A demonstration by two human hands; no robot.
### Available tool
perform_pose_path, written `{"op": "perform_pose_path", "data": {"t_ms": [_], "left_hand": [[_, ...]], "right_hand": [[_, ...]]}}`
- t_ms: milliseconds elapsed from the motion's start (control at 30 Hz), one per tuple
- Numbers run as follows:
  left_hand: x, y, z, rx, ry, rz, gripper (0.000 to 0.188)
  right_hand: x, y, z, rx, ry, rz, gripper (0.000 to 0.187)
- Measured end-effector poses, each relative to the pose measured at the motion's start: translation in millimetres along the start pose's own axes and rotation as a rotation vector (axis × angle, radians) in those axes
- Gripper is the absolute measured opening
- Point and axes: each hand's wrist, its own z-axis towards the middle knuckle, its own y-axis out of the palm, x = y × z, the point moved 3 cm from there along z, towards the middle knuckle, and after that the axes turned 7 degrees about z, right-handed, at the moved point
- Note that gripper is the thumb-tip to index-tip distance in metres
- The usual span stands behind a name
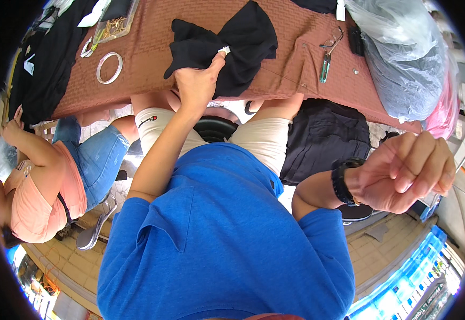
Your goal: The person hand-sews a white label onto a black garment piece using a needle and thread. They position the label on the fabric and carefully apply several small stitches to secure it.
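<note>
My left hand (194, 88) is closed on a black cloth garment (248, 40) on the brown-covered table. Its thumb presses beside a small white label (225, 50) on the garment's middle, and folds of cloth spread out on both sides. Well away from the table edge, my right hand (408, 173) is raised at the right with its fingers curled in. Whatever those fingertips pinch, if anything, is too small to make out. A black band circles my right wrist.
On the brown tablecloth (142, 53) lie a white ring-shaped roll (109, 68), a clear bag with gold-coloured bits (116, 25) and a teal-handled tool (325, 66). A large plastic bag (403, 64) stands right. Black cloth (323, 141) lies beside my leg. A co-worker (46, 186) sits left, touching black fabric (46, 74).
</note>
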Motion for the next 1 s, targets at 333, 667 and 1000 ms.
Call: {"op": "perform_pose_path", "data": {"t_ms": [333, 667, 1000], "left_hand": [[41.3, -3.2, -14.8, -0.341, -0.695, -0.664, 0.03], [52.0, -2.8, -20.7, -0.358, -0.617, -0.685, 0.023], [49.7, 0.3, -20.3, -0.334, -0.564, -0.707, 0.02]], "right_hand": [[157.5, 41.4, -62.1, 0.502, 0.573, -0.241, 0.009], [178.3, 38.3, -72.0, 0.542, 0.471, -0.54, 0.013], [181.1, 35.1, -73.6, 0.512, 0.419, -0.557, 0.014]]}}
